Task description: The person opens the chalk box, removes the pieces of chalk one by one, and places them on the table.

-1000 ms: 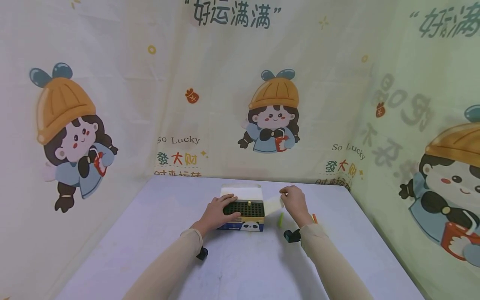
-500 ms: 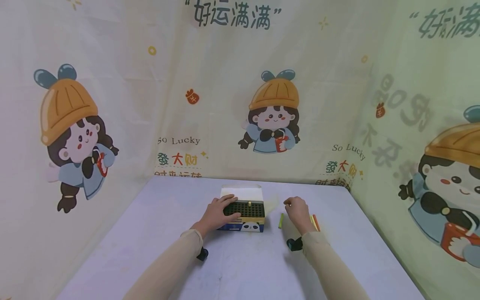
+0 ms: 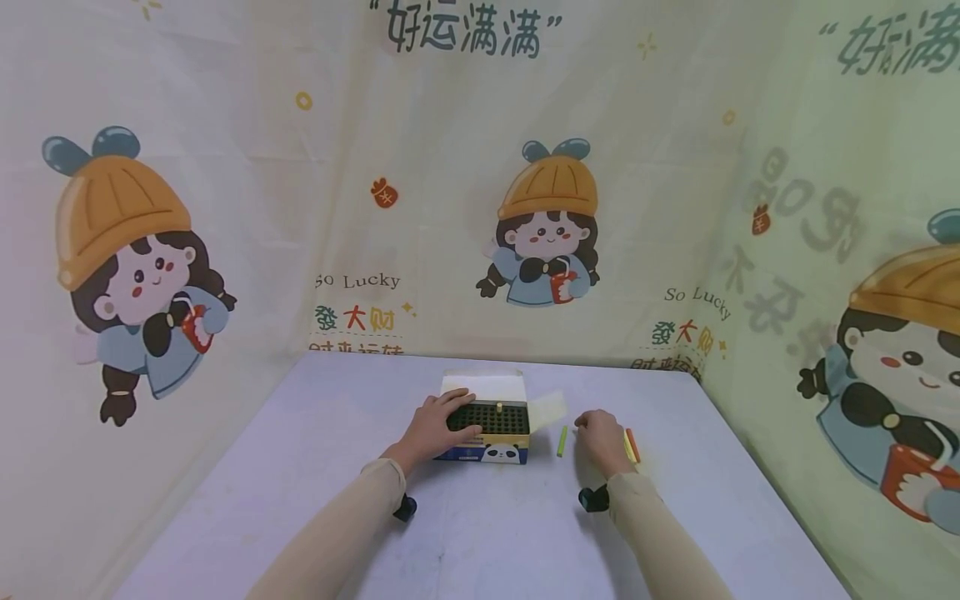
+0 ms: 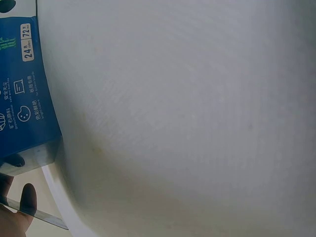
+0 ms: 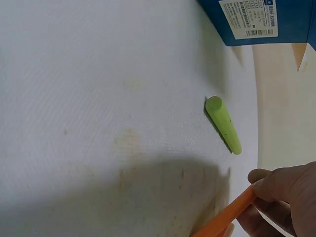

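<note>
My left hand (image 3: 431, 429) rests on the left end of a blue and yellow chalk box (image 3: 483, 450) with a panda print, fingers and thumb stretched across its top. A black grid of holes (image 3: 487, 418) fills the box top, and one pale yellow stick (image 3: 499, 407) stands up in it. My right hand (image 3: 600, 437) is low over the table to the right of the box. In the right wrist view its fingers (image 5: 279, 185) pinch the end of an orange chalk stick (image 5: 224, 217). A green chalk stick (image 5: 224, 126) lies between that hand and the box.
Behind the grid the white lid (image 3: 483, 386) stands open, and a pale flap (image 3: 547, 409) sticks out at the box's right. An orange stick (image 3: 633, 445) and a yellow stick (image 3: 627, 447) show beyond my right hand. A printed cloth (image 3: 420, 250) hangs behind the white table (image 3: 360, 392).
My right hand has moved from beside the pale flap toward me and slightly right, lower over the table. The left hand has stayed on the box.
</note>
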